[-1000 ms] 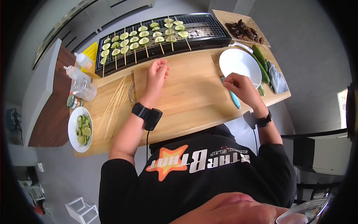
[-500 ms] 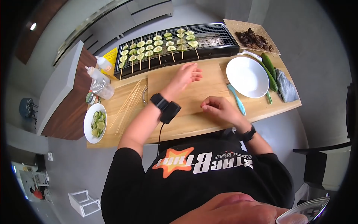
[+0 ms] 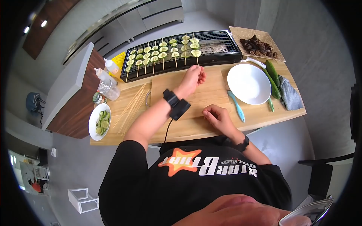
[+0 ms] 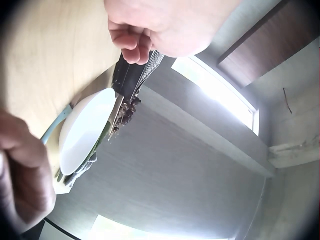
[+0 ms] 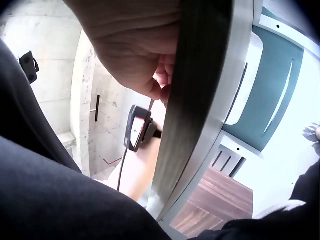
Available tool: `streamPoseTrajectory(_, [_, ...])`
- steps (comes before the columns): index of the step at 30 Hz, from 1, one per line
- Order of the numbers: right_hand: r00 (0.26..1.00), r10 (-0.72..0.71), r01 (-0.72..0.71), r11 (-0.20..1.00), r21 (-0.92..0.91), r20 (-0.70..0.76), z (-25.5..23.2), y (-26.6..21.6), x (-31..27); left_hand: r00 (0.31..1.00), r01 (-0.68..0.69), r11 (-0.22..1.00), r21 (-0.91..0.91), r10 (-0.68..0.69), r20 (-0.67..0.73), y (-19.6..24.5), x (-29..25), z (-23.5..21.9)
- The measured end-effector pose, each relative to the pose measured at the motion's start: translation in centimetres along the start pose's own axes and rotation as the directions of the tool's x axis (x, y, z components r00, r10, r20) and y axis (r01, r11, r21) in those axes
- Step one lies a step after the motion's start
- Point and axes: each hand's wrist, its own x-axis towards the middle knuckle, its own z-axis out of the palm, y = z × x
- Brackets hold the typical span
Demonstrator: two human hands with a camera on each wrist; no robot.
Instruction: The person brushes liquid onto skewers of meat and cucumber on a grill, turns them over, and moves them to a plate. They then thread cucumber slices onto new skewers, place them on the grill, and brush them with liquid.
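My left hand (image 3: 193,80) reaches to the grill's near edge, its fingers curled at the lower end of the rightmost skewer (image 3: 198,63). That skewer carries pale green, dark-rimmed slices (image 3: 195,46) and lies across the grill rack (image 3: 213,37). In the left wrist view the fingers are bent in and the thumb is hidden. Several similar skewers lie in a row to its left. Over the near part of the wooden board (image 3: 169,83), my right hand (image 3: 218,118) hangs loosely curled, with nothing visible in it.
Left of the board lie bare bamboo skewers (image 3: 131,107), a bowl of slices (image 3: 91,126) and squeeze bottles (image 3: 105,76). To the right are a white pan (image 3: 249,83), a blue-handled brush (image 3: 237,107), cucumbers (image 3: 272,79), a grey cloth (image 3: 290,94) and a tray of dark pieces (image 3: 277,39).
My left hand has moved forward to the rightmost skewer's end, its fingers going from spread to curled. My right hand has come left from beside the pan to over the board.
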Motion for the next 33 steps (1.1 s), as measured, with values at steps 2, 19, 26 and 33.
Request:
streamPoseTrajectory(2, [0.998, -0.028, 0.032, 0.997, 0.074, -0.055, 0.1, 0.3, 0.1, 1.000, -0.010, 1.000, 0.023, 0.010, 0.009, 0.2, -3.3, 0.4])
streamPoseTrajectory(19, [0.994, -0.033, 0.069, 0.933, 0.353, -0.105, 0.9, -1.0, 2.4, 0.946, 0.011, 0.905, 0.425, -0.147, 0.289, -0.7, -13.5, 1.5])
streamPoseTrajectory(26, [0.988, 0.075, -0.036, 0.962, 0.271, -0.134, 0.9, -0.8, 1.6, 0.984, -0.087, 0.818, 0.569, -0.018, 0.176, 3.7, -11.8, 0.0])
streamPoseTrajectory(33, [0.997, -0.032, 0.032, 0.999, -0.005, -0.068, 1.7, -1.1, 0.7, 0.972, -0.119, 0.989, 0.088, 0.098, 0.215, 3.2, -11.4, 3.3])
